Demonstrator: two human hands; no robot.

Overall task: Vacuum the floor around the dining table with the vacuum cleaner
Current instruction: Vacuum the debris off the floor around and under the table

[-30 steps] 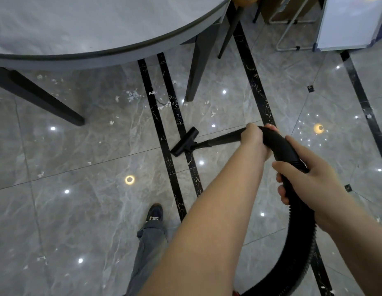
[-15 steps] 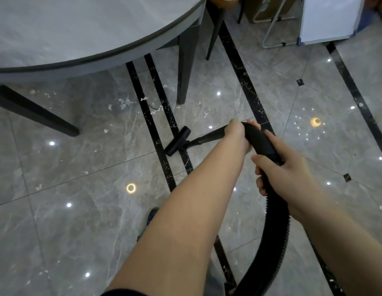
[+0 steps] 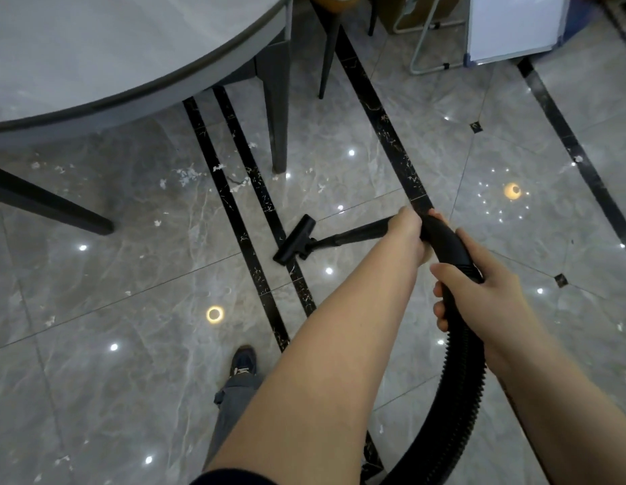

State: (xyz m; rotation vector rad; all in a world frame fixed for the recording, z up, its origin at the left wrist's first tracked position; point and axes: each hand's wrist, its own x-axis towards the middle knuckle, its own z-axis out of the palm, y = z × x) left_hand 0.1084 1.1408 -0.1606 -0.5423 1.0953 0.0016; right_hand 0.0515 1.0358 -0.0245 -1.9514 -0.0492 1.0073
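**A:** where's the vacuum at rn?

**B:** floor nozzle [image 3: 294, 239] sits flat on the grey marble floor [image 3: 105, 344], across the black inlay strip [image 3: 234, 218], at about 5 o'clock from the round dining table [image 3: 94, 54]. Left hand [image 3: 406, 232] is wrapped around the wand [image 3: 353, 234]; right hand [image 3: 486, 295] clenches the curved handle [image 3: 451, 246] where the ribbed hose [image 3: 458, 379] starts.

**A:** floor clean?

**B:** white scraps [image 3: 189, 175] lie at 11 o'clock from the nozzle, near the table leg [image 3: 278, 110].
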